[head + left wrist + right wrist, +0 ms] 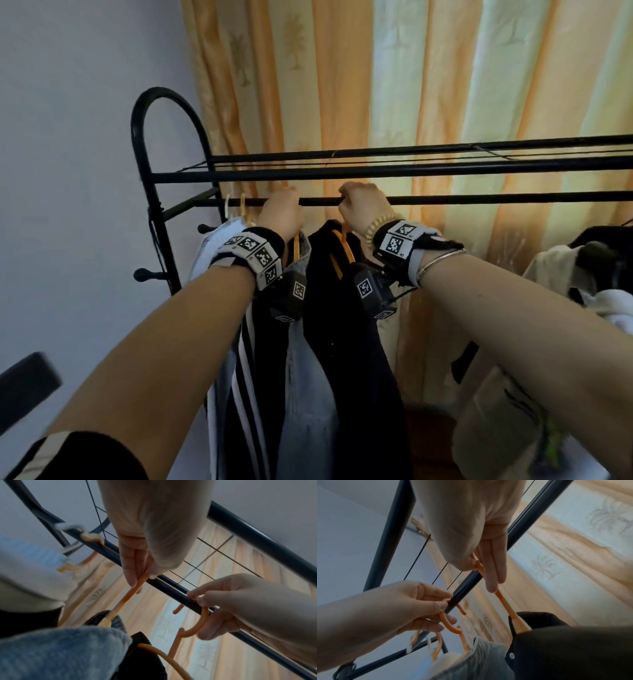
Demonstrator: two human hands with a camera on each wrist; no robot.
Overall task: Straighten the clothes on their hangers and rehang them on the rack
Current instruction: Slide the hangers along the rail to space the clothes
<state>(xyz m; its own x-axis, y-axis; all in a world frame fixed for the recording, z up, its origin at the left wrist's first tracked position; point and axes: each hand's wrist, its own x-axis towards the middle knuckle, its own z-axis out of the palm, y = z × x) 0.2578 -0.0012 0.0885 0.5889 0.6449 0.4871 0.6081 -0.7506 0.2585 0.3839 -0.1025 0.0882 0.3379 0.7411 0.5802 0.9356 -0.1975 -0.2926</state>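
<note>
Both hands are up at the black hanging rail [479,198] of the rack. My left hand [282,205] pinches the hook of an orange hanger [449,623] that carries a light denim garment [308,394]. That hook curls over the rail [465,585]. My right hand [359,202] grips the hook of a second orange hanger [202,622], also over the rail [171,588]. It carries a black garment [356,342], which hangs just right of the denim one. The hangers' shoulders are hidden inside the clothes.
Further left on the rail hang a white and pale blue garment [219,240] and a black one with white stripes [246,377]. A heap of pale and dark clothes [565,270] lies at the right. Orange and pale curtains [411,85] hang close behind the rack.
</note>
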